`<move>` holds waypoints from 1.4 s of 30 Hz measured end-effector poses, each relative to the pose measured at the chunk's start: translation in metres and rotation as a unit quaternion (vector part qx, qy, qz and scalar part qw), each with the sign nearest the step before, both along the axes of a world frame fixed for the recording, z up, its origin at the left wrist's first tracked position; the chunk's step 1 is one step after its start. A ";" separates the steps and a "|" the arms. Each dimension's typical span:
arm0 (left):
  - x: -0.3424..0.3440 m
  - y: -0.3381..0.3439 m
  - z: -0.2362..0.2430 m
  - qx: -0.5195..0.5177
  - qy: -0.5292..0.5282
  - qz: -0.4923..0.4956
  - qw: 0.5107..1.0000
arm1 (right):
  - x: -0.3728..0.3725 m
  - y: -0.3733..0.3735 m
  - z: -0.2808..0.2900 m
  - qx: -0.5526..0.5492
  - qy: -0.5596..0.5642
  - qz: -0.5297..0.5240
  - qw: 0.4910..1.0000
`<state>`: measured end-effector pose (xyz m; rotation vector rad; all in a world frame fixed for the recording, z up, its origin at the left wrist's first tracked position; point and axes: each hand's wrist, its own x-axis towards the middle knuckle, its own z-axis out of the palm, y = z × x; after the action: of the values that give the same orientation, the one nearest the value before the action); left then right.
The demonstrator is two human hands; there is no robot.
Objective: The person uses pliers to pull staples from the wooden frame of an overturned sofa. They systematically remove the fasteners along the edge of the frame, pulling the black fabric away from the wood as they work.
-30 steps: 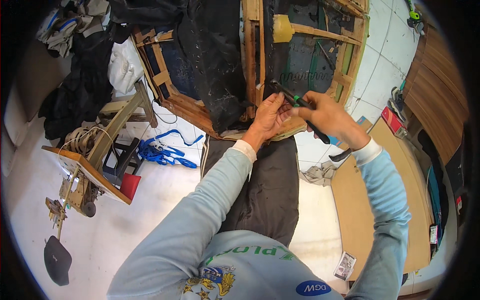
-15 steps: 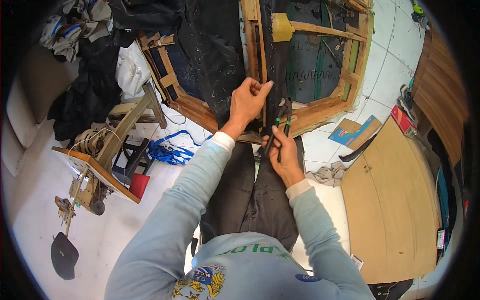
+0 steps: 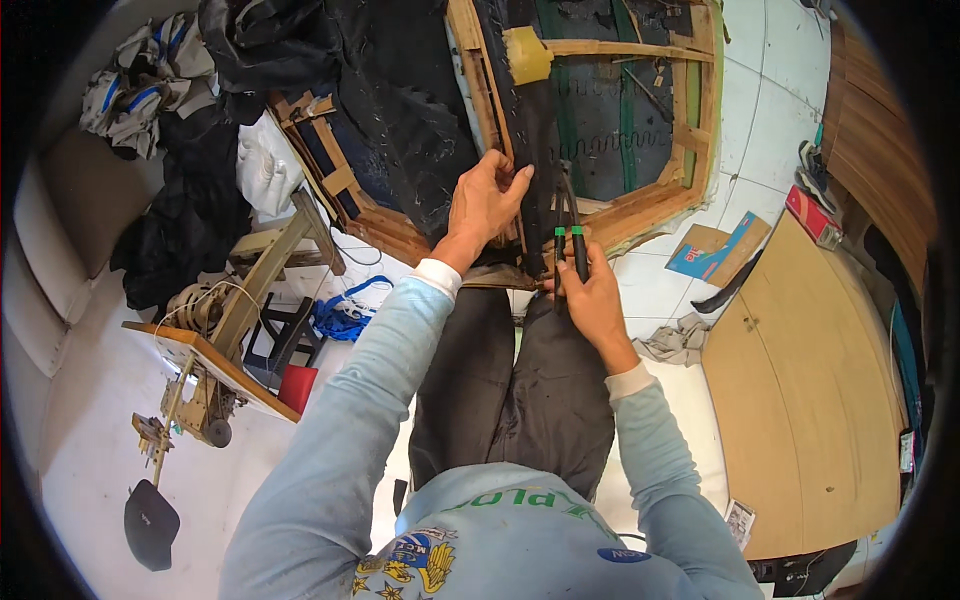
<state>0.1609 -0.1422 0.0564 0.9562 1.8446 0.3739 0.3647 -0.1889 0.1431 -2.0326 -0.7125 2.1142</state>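
My right hand (image 3: 595, 305) is wrapped round the black handles of a pair of pincers (image 3: 577, 245) with green bands. The dark jaws point away from me, against a strip of black fabric (image 3: 530, 120) on the wooden furniture frame (image 3: 640, 212). Just left of the pincers, my left hand (image 3: 480, 210) is over the frame's middle rail, its fingers curled in toward the thumb. Whatever those fingers may pinch is hidden. Loose black cover cloth (image 3: 400, 110), dotted with staples, drapes over the frame's left side. A yellow patch (image 3: 528, 56) sits on the strip farther up.
A sewing machine table (image 3: 215, 370) stands at left, beside blue straps (image 3: 345, 312). Tan wooden panels (image 3: 800, 380) lie at right, near a flattened cardboard box (image 3: 720, 250) and a grey rag (image 3: 678, 342). Dark cloth (image 3: 185, 215) is heaped at far left.
The view has shifted, so the frame sits a little farther left. The pincers now point straighter ahead, and their handles look closer together. My left hand stays by the rail.
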 end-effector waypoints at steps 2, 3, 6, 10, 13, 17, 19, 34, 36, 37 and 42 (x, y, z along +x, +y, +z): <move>0.000 -0.007 0.007 -0.034 -0.030 0.007 0.999 | 0.011 0.018 0.006 -0.001 -0.008 0.131 0.991; 0.000 -0.009 0.009 -0.049 -0.045 0.011 0.998 | 0.010 0.030 0.010 -0.014 0.008 0.140 0.990; 0.010 -0.022 0.006 -0.123 -0.127 0.035 0.984 | 0.011 0.056 0.012 -0.065 0.040 0.143 0.987; 0.019 -0.023 0.009 -0.206 -0.341 0.227 0.888 | 0.020 0.102 0.022 -0.172 0.088 0.174 0.966; 0.020 -0.023 0.017 -0.212 -0.387 0.290 0.849 | 0.026 0.131 0.028 -0.222 0.131 0.177 0.950; 0.016 -0.028 0.011 -0.237 -0.480 0.336 0.775 | 0.024 0.151 0.032 -0.277 0.173 0.172 0.929; 0.018 -0.031 0.006 -0.242 -0.495 0.365 0.750 | 0.019 0.159 0.032 -0.305 0.193 0.152 0.920; 0.042 -0.034 -0.005 -0.161 -0.613 0.510 0.581 | 0.003 0.214 0.012 -0.347 0.153 0.176 0.909; 0.044 -0.032 -0.001 -0.169 -0.601 0.520 0.583 | 0.007 0.211 0.006 -0.339 0.133 0.207 0.908; 0.046 -0.030 0.000 -0.172 -0.594 0.525 0.585 | 0.010 0.211 0.008 -0.336 0.129 0.200 0.911; 0.042 -0.034 -0.006 -0.167 -0.613 0.505 0.583 | 0.006 0.200 0.012 -0.318 0.118 0.166 0.926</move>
<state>0.2030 -0.1759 0.0501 -0.7257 0.8030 0.9953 0.3707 0.0115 0.1550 -1.9520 -0.3742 3.0453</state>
